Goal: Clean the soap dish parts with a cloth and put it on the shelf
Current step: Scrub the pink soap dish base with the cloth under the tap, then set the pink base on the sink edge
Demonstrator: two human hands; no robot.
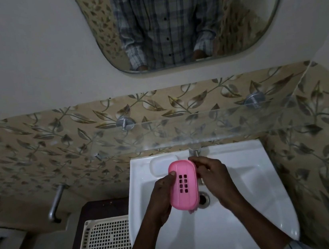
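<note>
Left hand [162, 197] gripping one pink soap dish [184, 184]; right hand [212, 177] pinching its edge, cloth mostly hidden behind.

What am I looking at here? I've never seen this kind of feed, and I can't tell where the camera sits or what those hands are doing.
There is no machine: a person wears one wide-angle camera on the head, looking down at their own bare hands over a white ceramic washbasin. The left hand holds a pink oval plastic soap dish part with small square drain holes; the right hand grips its right edge. Whether a cloth is held is hard to tell. Above the basin a clear glass shelf is fixed to the leaf-patterned tiles, and a mirror higher up reflects the person's checked shirt. Left of the basin lies a cream perforated plastic tray.
</note>
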